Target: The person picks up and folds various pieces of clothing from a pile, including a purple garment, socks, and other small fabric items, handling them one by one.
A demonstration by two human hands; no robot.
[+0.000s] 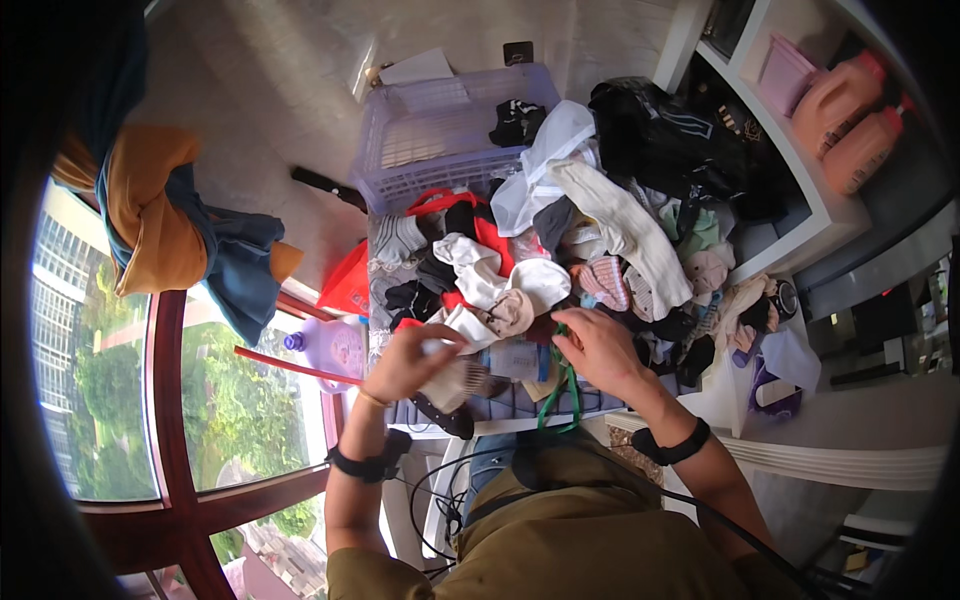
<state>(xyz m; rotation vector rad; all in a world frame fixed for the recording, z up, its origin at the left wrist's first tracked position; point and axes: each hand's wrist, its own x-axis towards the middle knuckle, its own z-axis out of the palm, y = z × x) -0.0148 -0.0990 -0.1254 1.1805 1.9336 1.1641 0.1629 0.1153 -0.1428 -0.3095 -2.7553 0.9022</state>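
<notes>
My left hand [409, 361] hovers at the left front of a pile of socks, fingers and thumb apart, with nothing plainly held. Just below its fingers lies a beige ribbed-cuff sock [454, 384], and a dark dotted sock [444, 417] hangs at the table's front edge. At the front right of the pile, my right hand [604, 352] pinches a thin green ribbon [574, 397] that loops down over the edge. Between the hands are a beige sock [512, 311], a white sock [540, 279] and a clear plastic packet [516, 360]. A long white sock [626, 232] lies across the right side.
Behind the pile stands a purple plastic basket [442, 176] with a dark item inside. Black plastic bags [667, 142] and a white shelf [817, 202] are at right. A purple bottle [330, 349] stands left by the window. Knotted cloth [165, 217] hangs upper left. Black cables [442, 502] hang near my lap.
</notes>
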